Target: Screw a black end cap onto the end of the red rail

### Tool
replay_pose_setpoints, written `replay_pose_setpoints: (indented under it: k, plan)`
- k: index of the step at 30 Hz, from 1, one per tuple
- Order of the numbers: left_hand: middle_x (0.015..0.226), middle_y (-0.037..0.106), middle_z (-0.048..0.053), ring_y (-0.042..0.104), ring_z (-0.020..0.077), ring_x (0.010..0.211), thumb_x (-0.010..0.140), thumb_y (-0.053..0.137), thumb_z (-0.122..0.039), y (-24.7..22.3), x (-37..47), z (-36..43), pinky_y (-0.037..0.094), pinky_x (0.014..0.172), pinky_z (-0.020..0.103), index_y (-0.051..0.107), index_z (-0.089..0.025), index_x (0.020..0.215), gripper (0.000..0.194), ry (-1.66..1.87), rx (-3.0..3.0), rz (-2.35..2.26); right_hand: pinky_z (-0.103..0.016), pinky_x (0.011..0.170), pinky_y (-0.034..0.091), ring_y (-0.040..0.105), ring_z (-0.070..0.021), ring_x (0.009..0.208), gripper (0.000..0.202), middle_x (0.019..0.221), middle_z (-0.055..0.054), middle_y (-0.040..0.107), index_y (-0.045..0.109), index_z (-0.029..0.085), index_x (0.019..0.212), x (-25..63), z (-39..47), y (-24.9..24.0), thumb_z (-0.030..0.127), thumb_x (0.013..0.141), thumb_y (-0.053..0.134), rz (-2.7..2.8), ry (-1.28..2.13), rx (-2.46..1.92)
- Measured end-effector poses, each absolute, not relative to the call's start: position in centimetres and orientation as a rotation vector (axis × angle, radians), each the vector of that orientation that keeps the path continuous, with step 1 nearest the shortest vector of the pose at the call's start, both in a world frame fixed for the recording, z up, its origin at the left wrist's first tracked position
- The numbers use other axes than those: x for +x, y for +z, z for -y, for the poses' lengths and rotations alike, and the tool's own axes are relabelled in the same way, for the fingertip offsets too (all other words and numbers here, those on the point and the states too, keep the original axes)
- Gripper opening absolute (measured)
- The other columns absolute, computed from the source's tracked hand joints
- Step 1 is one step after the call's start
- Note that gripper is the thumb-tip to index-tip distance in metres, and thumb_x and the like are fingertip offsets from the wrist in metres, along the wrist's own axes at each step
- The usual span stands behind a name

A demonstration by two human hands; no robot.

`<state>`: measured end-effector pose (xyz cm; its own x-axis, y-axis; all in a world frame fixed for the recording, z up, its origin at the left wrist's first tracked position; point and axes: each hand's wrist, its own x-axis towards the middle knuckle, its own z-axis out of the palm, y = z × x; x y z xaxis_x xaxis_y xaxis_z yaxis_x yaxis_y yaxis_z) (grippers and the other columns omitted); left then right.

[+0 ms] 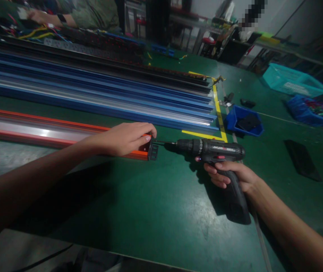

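Note:
My right hand (229,174) is wrapped round the grip of a black cordless drill (220,150), which points left. Its long thin bit reaches the black end cap (153,152) of a long orange and silver rail (45,130). Over the right end of that rail lies my left hand (127,139), its fingers curled round the end beside the cap. Whether the bit tip sits in a screw is too small to tell.
Behind the rail lie several long blue and black profiles (99,99). Yellow tape (218,107) marks the table (164,211). At the right are a blue bin (245,121), a teal basket (294,80) and a black flat object (302,159). Another person's hand (38,17) is among wires.

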<state>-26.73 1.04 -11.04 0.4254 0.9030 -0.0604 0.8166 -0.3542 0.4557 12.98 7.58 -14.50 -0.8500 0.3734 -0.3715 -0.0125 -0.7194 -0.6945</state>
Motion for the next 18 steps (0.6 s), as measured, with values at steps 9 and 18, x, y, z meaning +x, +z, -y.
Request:
replay_pose_setpoints:
  k: [9,18]
  plan:
    - [0.114,0.071,0.006,0.065,0.0228,0.099,0.110,0.037,-0.042,-11.17,-26.74,-1.17,0.046,0.088,0.033,0.062,-0.023,0.119,0.033,0.284,2.270,-1.448,-0.018,0.052,0.051,0.041,-0.0028,0.048,0.031,0.085,0.002,0.063,0.075,0.016,0.121,13.05,-7.57,-14.49,0.023,0.092,0.082,1.066,2.621,-0.760]
    - [0.115,0.071,0.006,0.066,0.0230,0.099,0.110,0.037,-0.041,-10.98,-26.73,-1.09,0.046,0.087,0.033,0.063,-0.023,0.120,0.033,0.276,2.270,-1.458,-0.019,0.053,0.056,0.047,-0.0031,0.048,0.039,0.093,-0.002,0.070,0.074,0.015,0.128,13.07,-7.73,-14.75,0.020,0.090,0.082,1.025,2.645,-0.767]
